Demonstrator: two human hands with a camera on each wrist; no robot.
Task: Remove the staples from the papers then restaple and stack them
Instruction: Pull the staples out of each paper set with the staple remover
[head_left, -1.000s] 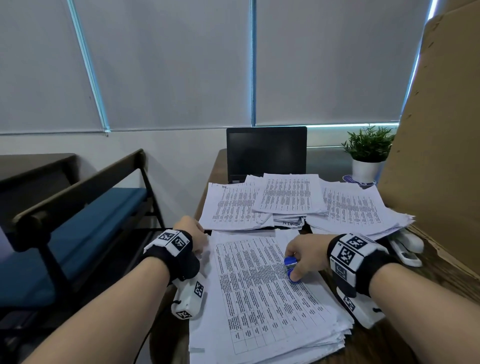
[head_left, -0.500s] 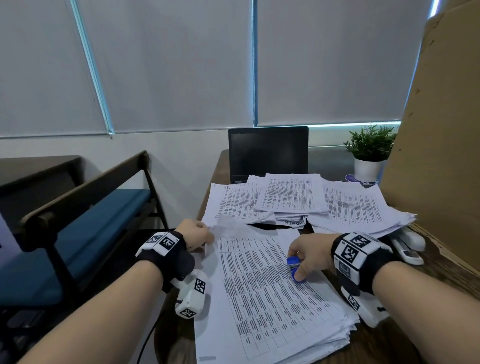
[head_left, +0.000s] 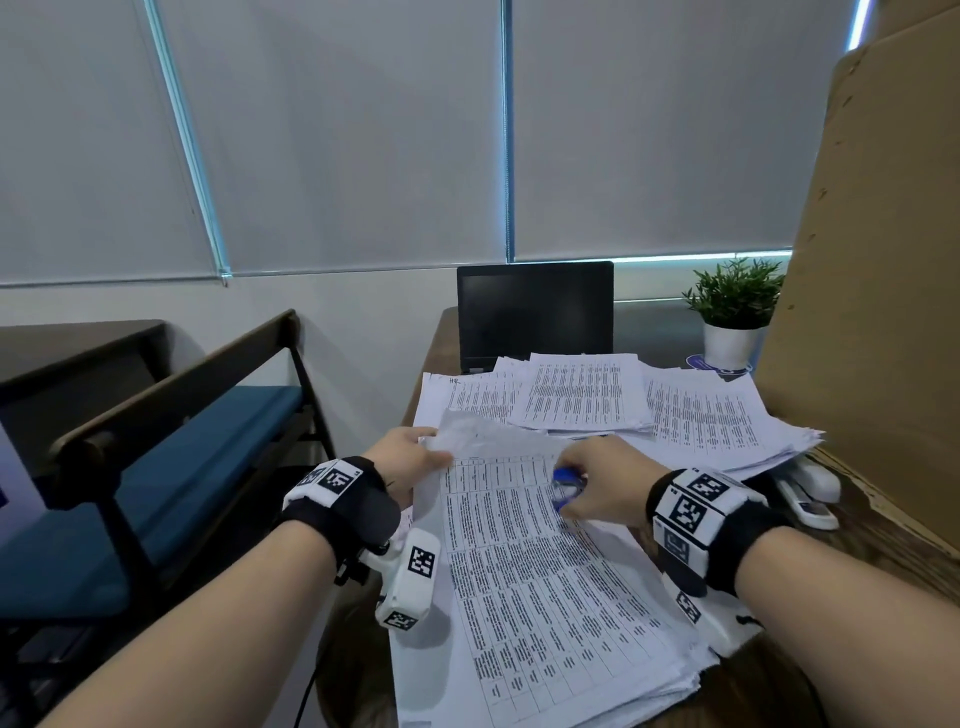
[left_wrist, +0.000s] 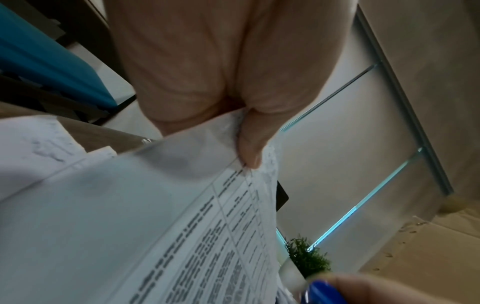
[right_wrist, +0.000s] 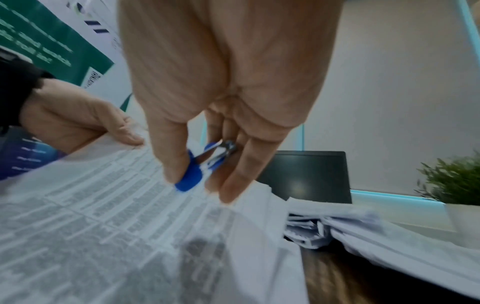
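Note:
A thick stack of printed papers (head_left: 545, 597) lies on the desk in front of me. My left hand (head_left: 410, 460) pinches the top sheet (left_wrist: 161, 205) at its far left corner and lifts it off the stack. My right hand (head_left: 597, 480) holds a blue staple remover (head_left: 567, 486) over the upper part of the page; its metal jaws (right_wrist: 223, 150) show between thumb and fingers in the right wrist view. The staple itself cannot be made out.
More paper piles (head_left: 587, 397) are spread behind the stack. A white stapler (head_left: 808, 491) lies at the right under a pile's edge. A dark laptop (head_left: 535, 312), a potted plant (head_left: 732, 312) and a cardboard wall (head_left: 878, 312) stand beyond. A blue bench (head_left: 156, 467) is left.
My left hand has taken the top sheet's corner and raised it, curling the page up. My right hand with the staple remover has shifted slightly away along the page.

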